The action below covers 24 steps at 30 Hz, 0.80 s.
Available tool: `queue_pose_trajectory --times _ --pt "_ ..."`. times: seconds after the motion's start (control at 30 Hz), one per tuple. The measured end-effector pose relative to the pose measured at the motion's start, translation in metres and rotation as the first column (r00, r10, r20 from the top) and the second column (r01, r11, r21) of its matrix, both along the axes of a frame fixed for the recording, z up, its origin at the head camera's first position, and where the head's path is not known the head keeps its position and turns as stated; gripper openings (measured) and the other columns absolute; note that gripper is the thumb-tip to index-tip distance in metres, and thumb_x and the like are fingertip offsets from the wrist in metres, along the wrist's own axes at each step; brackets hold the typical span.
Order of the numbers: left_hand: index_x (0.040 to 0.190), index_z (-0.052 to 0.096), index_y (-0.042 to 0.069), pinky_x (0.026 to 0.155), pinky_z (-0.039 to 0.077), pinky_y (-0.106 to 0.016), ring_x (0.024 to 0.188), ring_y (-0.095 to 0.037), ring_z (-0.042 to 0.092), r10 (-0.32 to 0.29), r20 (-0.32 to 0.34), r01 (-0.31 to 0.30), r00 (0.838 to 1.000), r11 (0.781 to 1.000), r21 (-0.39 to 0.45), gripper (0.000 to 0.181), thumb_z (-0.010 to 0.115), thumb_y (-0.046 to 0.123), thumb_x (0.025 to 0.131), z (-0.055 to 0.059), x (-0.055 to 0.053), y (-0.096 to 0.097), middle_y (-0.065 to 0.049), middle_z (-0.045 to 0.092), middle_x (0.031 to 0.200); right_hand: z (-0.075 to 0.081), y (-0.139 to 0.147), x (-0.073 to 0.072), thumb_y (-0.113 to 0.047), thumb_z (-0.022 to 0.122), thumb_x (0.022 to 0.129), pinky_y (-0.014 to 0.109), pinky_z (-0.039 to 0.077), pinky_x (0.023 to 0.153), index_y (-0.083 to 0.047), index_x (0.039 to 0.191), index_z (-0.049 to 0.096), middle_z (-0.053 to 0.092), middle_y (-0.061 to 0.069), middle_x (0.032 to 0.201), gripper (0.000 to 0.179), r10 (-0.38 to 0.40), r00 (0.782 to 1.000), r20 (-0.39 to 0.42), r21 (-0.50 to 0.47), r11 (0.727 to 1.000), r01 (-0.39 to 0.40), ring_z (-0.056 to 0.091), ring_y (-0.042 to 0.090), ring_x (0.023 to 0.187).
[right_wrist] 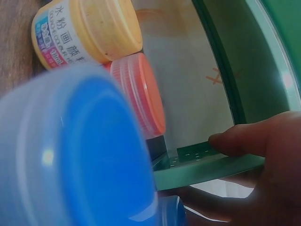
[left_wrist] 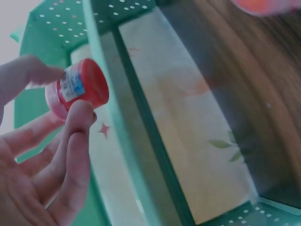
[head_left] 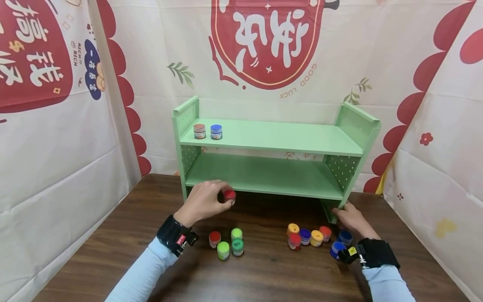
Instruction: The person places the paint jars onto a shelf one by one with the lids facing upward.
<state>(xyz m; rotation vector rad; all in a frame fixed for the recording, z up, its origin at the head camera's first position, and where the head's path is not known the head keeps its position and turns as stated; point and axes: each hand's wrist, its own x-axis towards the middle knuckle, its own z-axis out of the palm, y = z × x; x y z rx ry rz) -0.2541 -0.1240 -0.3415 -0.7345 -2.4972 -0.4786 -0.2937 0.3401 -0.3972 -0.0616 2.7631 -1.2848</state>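
A squat, clear plastic jar with a bright blue lid [right_wrist: 103, 155] loomed closest, right up against my right wrist's camera. I counted fourteen such round paint jars in all. Seven stood toward my right on the dark brown wood-grain table [head_left: 271, 277]: two blue-lidded, one purple-lidded, two yellow and two red. Four stood nearer my left arm: one red, two light green, one dark green. Two more, one dull red [head_left: 199, 131] and one blue [head_left: 216, 132], sat at the left end of the upper board of the single pale green two-tier shelf [head_left: 264, 172]. The last was the small red-lidded cylindrical jar [head_left: 229, 196] in my left hand [head_left: 205, 199].

That jar had a smooth, glossy red lid, a clear lower body and a white-and-blue printed label. I pinched it between thumb and fingertips, tipped on its side, near the front edge of the lower board; whether it touched the board, I cannot tell. It was well apart from my right hand [head_left: 352, 218], whose thumb and fingers gripped the shelf's right-hand side panel near its foot.
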Motion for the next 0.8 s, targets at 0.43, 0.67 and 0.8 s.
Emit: queue_pose_trajectory --times 0.43,0.67,0.8 --pt "0.111 0.076 0.014 0.062 0.051 -0.025 0.076 -0.014 0.064 -0.025 -0.157 0.037 0.987 0.997 0.07 0.027 0.079 0.028 0.088 0.042 0.002 0.0 0.0 0.075 0.1 -0.002 0.002 0.0 -0.016 0.045 0.105 0.034 0.046 0.058 0.007 0.139 0.031 0.052 0.008 0.079 0.043 -0.008 1.0 -0.018 -0.026 1.0 0.007 0.051 0.021 0.062" --pt "0.114 0.075 0.011 0.06 0.048 -0.024 0.063 -0.008 0.057 -0.095 -0.232 0.13 0.968 0.981 0.143 0.03 0.08 0.027 0.089 0.064 0.003 -0.001 -0.002 0.075 0.101 -0.002 0.002 0.0 -0.017 0.043 0.106 0.035 0.045 0.059 0.007 0.142 0.028 0.053 0.011 0.085 0.046 0.003 1.0 -0.017 -0.027 1.0 -0.003 0.051 0.022 0.064" --pt "0.113 0.075 0.01 0.059 0.047 -0.023 0.059 -0.007 0.056 -0.098 -0.278 0.152 0.955 0.972 0.18 0.031 0.081 0.026 0.088 0.077 0.005 -0.001 -0.003 0.075 0.098 -0.003 0.001 0.001 -0.018 0.042 0.107 0.035 0.044 0.059 0.006 0.142 0.027 0.049 0.007 0.079 0.046 0.006 1.0 -0.002 -0.025 1.0 -0.006 0.05 0.022 0.064"
